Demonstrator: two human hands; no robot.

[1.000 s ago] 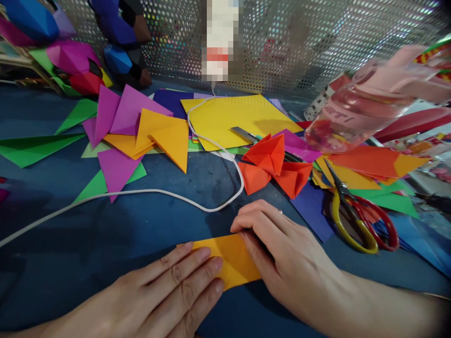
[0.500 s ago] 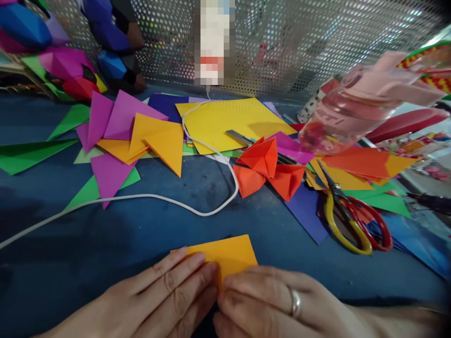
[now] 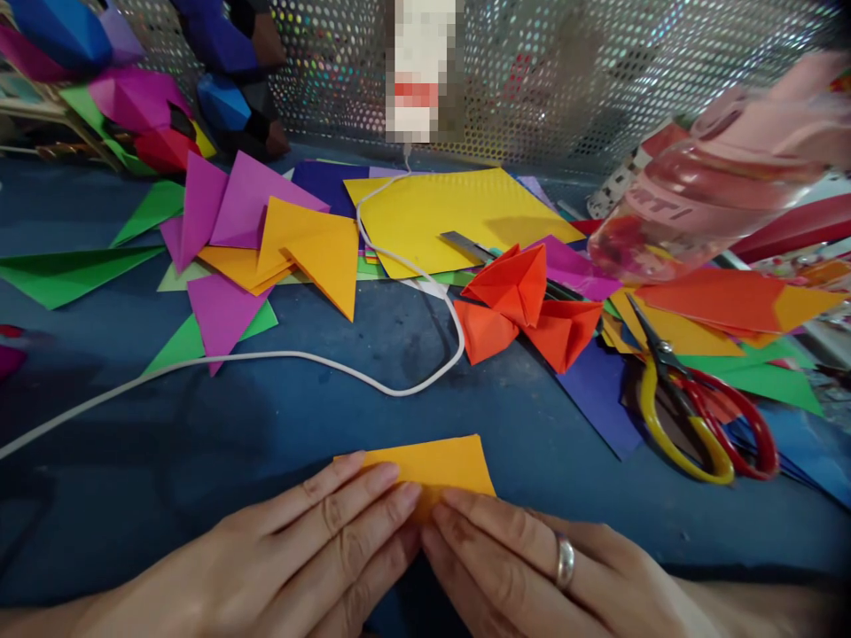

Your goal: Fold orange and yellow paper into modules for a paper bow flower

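Two bare hands steady a small piece of amber paper on a blue worktop.

The amber paper [image 3: 442, 465] lies flat at six o'clock in the view, at the near part of the worktop [image 3: 332, 412]. The left hand [image 3: 285, 540] reaches in from eight o'clock, its grip laid out flat: straight fingers cover the paper's nine o'clock end, apparently to keep it from sliding. The right hand [image 3: 538, 567], wearing a silver ring [image 3: 565, 562], comes from four o'clock. Its fingers are bunched, tips on the paper's near edge, seemingly pressing there; whether the thumb pinches from beneath cannot be told. Most of the visible paper lies beyond both sets of fingertips, towards twelve o'clock, its far right corner uncovered.

At one o'clock from the paper sit orange-red folded paper pieces [image 3: 515, 283]; at two o'clock, scissors [image 3: 698, 399] with one yellow and one red handle, probably set there to stay within reach. A white cable [image 3: 285, 354] curves across at twelve o'clock, between the paper and a yellow sheet [image 3: 458, 213].
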